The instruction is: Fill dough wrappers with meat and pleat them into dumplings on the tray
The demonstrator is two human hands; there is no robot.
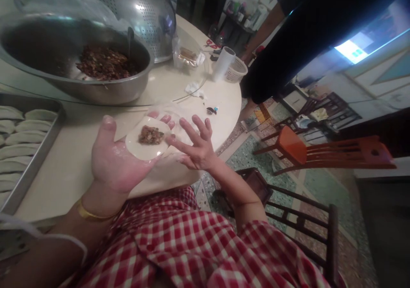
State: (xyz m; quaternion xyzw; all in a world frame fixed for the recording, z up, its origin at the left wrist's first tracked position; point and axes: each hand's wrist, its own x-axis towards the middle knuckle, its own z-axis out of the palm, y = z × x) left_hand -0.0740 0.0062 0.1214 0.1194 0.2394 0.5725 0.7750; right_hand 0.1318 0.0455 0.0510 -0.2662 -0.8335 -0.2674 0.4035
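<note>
Flat across my left hand (118, 164) lies a round, pale dumpling wrapper (134, 145), held on the palm and fingers with the thumb standing away. A small mound of brownish meat filling (151, 135) sits near the middle of the wrapper. My right hand (197, 147) is just to the right with its fingers spread; one fingertip is at the wrapper's edge, and whether it touches cannot be made out. A big metal bowl (105, 92) beyond my hands contains dark filling (102, 64) and a utensil handle (130, 40). At the left, a metal tray (35, 175) bears rows of folded dumplings (25, 138).
Behind the bowl stands a perforated metal colander (150, 19). A wrapped package (188, 56), a white cylinder (224, 62) and a small basket (237, 69) are on the table (224, 128). A person in dark clothes (288, 36) stands there. Chairs (290, 145) are at the right.
</note>
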